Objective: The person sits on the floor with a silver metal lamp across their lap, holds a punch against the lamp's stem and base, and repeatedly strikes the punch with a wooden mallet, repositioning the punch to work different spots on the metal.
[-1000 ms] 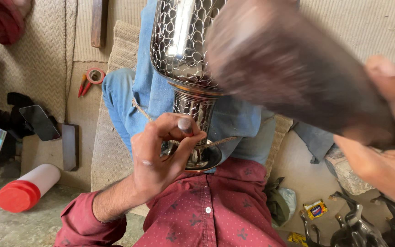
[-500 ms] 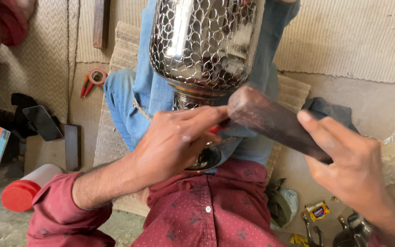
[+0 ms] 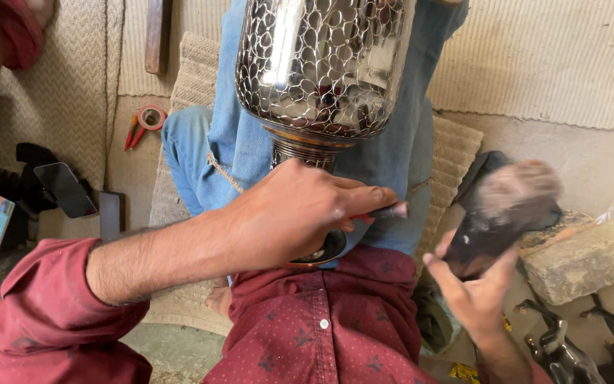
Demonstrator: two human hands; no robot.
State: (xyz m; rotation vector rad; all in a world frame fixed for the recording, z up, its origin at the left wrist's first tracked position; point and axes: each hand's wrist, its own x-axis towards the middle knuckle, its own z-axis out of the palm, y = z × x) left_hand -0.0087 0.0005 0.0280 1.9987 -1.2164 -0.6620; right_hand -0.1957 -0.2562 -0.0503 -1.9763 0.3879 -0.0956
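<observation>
A large silver metal vase (image 3: 321, 67) with a chased scale pattern rests between my knees, its base toward my belly. My left hand (image 3: 300, 213) lies over the vase's foot and pinches a thin metal punch (image 3: 391, 211) whose tip points right. My right hand (image 3: 474, 291) is lower right, off the vase, gripping a dark wooden mallet (image 3: 509, 213) that is blurred by motion.
A stone block (image 3: 584, 259) lies at right beside dark metal tools (image 3: 570, 348). At left are red-handled pliers with a tape roll (image 3: 145, 122), a phone (image 3: 65, 188) and a wooden stick (image 3: 154, 35) on woven mats.
The mallet has swung away from the vase, down and to the right. My left hand has slid right over the vase's foot, the punch still in its fingers.
</observation>
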